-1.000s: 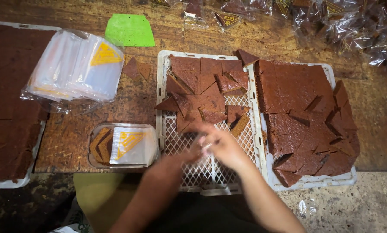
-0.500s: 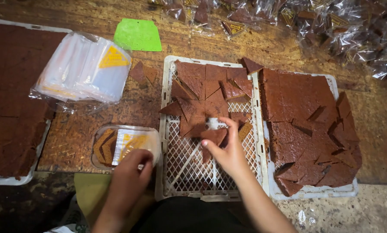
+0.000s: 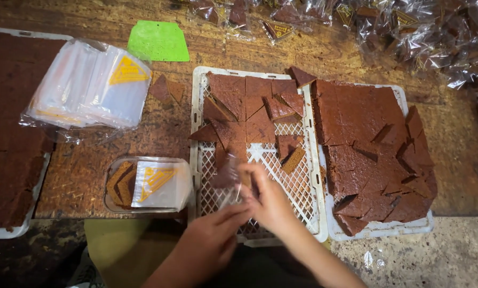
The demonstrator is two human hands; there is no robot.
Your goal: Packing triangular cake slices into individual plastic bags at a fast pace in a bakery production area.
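Bag (image 3: 227, 176), clear, likely a brown piece inside, pinched by both hands: left hand (image 3: 213, 241) below, right hand (image 3: 268, 200) beside, over crate (image 3: 308, 213).

The near half of the white crate (image 3: 308, 213) is bare mesh, so a hand fits there. Brown cake pieces (image 3: 249, 106) fill its far half. A bag stack (image 3: 90, 85) and a small tub (image 3: 143, 184) crowd the worktop (image 3: 79, 170) on the left.

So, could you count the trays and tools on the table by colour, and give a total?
White lattice tray, with cut brown pieces: 1
White tray with the brown slab: 1
White tray at the left edge: 1
Clear tub: 1
Green scraper: 1
Total: 5
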